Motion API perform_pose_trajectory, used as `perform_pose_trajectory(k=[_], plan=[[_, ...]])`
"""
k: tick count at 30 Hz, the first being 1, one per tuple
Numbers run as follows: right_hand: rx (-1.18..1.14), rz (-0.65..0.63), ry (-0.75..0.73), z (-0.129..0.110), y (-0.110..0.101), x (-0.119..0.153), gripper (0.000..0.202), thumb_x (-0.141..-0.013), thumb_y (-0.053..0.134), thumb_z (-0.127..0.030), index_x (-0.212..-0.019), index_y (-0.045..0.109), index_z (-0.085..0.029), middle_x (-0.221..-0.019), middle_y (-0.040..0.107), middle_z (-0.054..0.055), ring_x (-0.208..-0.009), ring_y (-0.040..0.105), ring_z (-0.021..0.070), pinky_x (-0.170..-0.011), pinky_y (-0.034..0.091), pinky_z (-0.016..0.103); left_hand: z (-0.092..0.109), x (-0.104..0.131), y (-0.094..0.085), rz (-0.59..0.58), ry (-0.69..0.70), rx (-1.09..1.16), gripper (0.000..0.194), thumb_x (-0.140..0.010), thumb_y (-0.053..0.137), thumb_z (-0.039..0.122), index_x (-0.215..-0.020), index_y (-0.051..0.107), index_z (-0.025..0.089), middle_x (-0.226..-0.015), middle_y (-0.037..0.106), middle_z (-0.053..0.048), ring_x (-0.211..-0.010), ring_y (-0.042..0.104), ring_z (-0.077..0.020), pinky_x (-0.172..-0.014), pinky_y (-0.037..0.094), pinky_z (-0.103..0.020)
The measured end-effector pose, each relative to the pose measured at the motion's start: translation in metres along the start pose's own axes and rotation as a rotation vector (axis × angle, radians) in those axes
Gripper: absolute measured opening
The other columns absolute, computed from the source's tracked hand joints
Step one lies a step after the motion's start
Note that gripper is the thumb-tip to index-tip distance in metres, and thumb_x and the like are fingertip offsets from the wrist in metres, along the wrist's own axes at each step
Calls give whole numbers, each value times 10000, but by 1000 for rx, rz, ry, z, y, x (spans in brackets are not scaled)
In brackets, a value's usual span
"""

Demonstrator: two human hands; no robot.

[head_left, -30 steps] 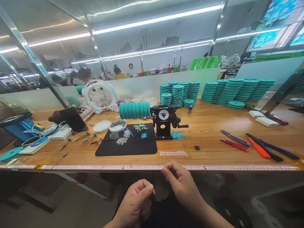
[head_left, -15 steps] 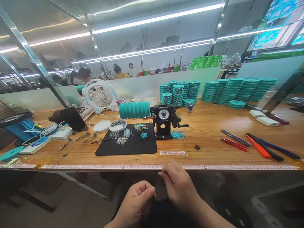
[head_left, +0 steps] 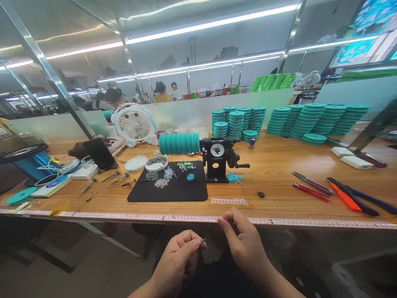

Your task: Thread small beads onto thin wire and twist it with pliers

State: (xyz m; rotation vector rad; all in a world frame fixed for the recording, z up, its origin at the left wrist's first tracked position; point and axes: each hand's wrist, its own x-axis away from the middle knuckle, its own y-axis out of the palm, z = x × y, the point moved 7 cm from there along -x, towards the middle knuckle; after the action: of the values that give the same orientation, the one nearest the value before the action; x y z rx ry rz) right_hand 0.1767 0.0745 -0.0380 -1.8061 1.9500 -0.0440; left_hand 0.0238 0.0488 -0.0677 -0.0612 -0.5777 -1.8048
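In front of the bench edge, my left hand [head_left: 182, 254] pinches a small, thin, dark piece [head_left: 203, 241] that sticks out between thumb and forefinger; its kind is too small to tell. To the right and slightly higher, my right hand [head_left: 243, 236] is closed, thumb against the bent forefinger, close to the tape measure strip [head_left: 186, 218] along the edge. Whatever the right fingers hold is too fine to make out. Beyond the hands stands a black hand-crank winder [head_left: 216, 165] with a row of teal spools [head_left: 179, 143] on its shaft.
A black mat [head_left: 167, 194] bears small piles of beads and metal parts. Blue-green bits [head_left: 235, 178] lie beside the winder. Rightward are scissors [head_left: 312, 183], a red pen-like tool [head_left: 311, 192] and orange-handled pliers [head_left: 347, 195]. Spool stacks [head_left: 310, 120] and a fan [head_left: 133, 126] stand behind.
My right hand has moved right, farther from the left, and turned a little. The dark piece now shows at my left fingertips. The whole view has shifted slightly.
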Motion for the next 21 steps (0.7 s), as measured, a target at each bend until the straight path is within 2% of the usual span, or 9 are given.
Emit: perform_pose_trajectory(k=[9, 16, 21], plan=[[31, 19, 6, 5, 2, 1, 244, -911, 451, -356, -718, 488, -212, -642, 510, -14, -577, 473, 153, -548, 369, 271, 6, 0, 0, 35, 28, -131, 288, -729, 655, 429, -744, 515, 178, -430, 305, 125, -383, 140, -45, -393, 88, -214], [69, 17, -22, 9, 4, 3, 247, -920, 430, -354, -720, 464, -213, -652, 495, -13, -595, 476, 161, -571, 375, 278, 23, 7, -4, 145, 219, -557, 230, -838, 536, 385, -770, 541, 165, -599, 417, 48, -532, 293, -93, -501, 250, -227], [77, 10, -32, 9, 4, 4, 239, -924, 426, -346, -729, 465, -213, -672, 508, -4, -620, 488, 169, -590, 384, 282, 23, 8, -4, 140, 271, -739, 226, -884, 448, 368, -795, 531, 178, -608, 392, 47, -554, 316, -112, -529, 286, -234]])
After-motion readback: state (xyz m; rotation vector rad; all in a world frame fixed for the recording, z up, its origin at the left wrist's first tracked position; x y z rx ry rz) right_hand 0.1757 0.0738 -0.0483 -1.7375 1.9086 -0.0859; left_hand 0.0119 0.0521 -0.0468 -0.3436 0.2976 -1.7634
